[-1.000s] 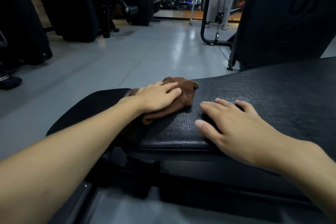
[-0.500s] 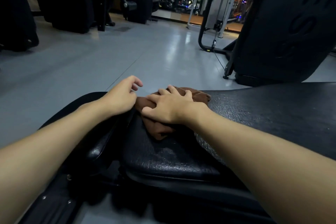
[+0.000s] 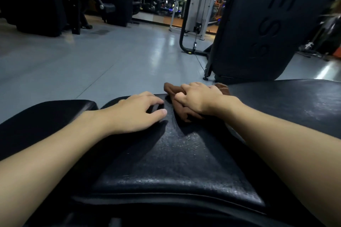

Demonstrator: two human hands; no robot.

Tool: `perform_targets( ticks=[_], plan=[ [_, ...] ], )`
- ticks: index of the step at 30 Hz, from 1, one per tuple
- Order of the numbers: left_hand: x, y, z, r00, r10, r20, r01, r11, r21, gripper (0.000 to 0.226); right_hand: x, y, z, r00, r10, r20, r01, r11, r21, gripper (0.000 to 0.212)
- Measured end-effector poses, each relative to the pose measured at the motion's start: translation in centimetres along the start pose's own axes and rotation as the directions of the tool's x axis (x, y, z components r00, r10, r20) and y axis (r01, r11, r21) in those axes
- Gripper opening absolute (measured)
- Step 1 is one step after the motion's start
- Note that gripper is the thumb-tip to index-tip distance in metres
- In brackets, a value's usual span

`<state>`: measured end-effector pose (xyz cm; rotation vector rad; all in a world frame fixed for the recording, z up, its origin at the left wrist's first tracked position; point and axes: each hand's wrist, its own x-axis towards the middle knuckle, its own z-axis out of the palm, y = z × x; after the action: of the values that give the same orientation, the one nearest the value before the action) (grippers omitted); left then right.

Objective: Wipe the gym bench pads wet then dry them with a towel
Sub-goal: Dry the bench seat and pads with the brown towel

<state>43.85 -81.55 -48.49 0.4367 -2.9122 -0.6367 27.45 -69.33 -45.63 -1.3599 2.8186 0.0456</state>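
Bunched under the right hand (image 3: 198, 98), whose fingers curl closed around it, the soft brown cloth (image 3: 180, 111) sits at the far edge of the black textured vinyl bench pad (image 3: 177, 162). Left hand (image 3: 137, 114) rests empty, fingers loosely bent, beside it. Limp and light, the cloth probably handles best gathered in the palm.

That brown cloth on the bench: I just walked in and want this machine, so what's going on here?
A person is wiping the black bench pad. The right hand clutches the brown cloth at the pad's far edge; the left hand rests empty on the pad beside it. The pad glistens, seemingly wet.
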Motion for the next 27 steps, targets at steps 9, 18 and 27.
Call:
perform_targets(
  ticks=[9,18,27],
  plan=[
    [4.6,10.5,2.2,0.983,0.131,0.131,-0.139,0.989,0.05,0.074,-3.2,16.0,-3.3,0.97,0.233,-0.073,-0.23,0.972,0.047,0.083],
    [5.8,12.1,2.2,0.978,0.084,0.193,-0.11,0.985,0.129,0.093,-8.7,28.3,-6.6,0.8,0.591,-0.104,-0.589,0.806,0.052,0.073],
    [5.9,12.2,2.5,0.984,0.065,0.168,-0.083,0.991,0.102,0.107,-13.5,28.3,-6.8,0.68,0.724,-0.116,-0.721,0.689,0.072,0.069]
  ],
)
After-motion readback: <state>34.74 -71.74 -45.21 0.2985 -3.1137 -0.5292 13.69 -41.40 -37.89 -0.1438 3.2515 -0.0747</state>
